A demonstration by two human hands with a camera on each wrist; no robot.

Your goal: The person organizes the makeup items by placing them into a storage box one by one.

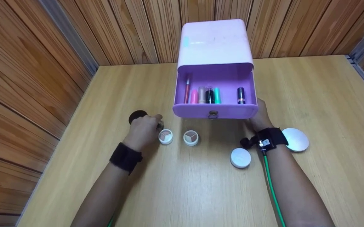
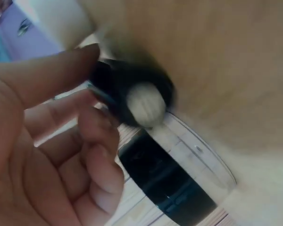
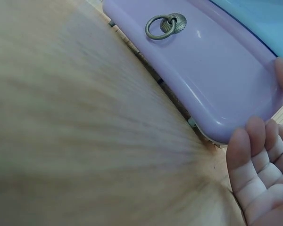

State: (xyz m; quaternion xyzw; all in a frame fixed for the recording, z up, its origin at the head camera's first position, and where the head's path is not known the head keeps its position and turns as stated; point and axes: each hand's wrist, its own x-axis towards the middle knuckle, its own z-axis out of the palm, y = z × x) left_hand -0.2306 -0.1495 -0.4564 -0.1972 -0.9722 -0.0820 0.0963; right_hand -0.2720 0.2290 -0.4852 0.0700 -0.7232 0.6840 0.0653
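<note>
My left hand (image 1: 144,129) pinches a small dark cylindrical item with a pale round end (image 2: 146,104) between thumb and fingers; blur in the left wrist view hides its kind. Just behind that hand lies a round mirror (image 1: 137,115), dark in the head view. Close by its fingers stands a small white pot with three pale sections (image 1: 165,136). My right hand (image 1: 261,117) holds the right front corner of the pulled-out purple drawer (image 3: 207,70), thumb at its side edge and fingers by the lower corner. In the head view the drawer hides part of those fingers.
Inside the drawer stand several lipstick-like tubes (image 1: 201,95) and, on the right, a dark lipstick (image 1: 241,95). A second sectioned pot (image 1: 190,138), a white round lid or jar (image 1: 240,158) and a pale shiny disc (image 1: 296,139) lie on the table. Wooden panels (image 1: 122,31) border it.
</note>
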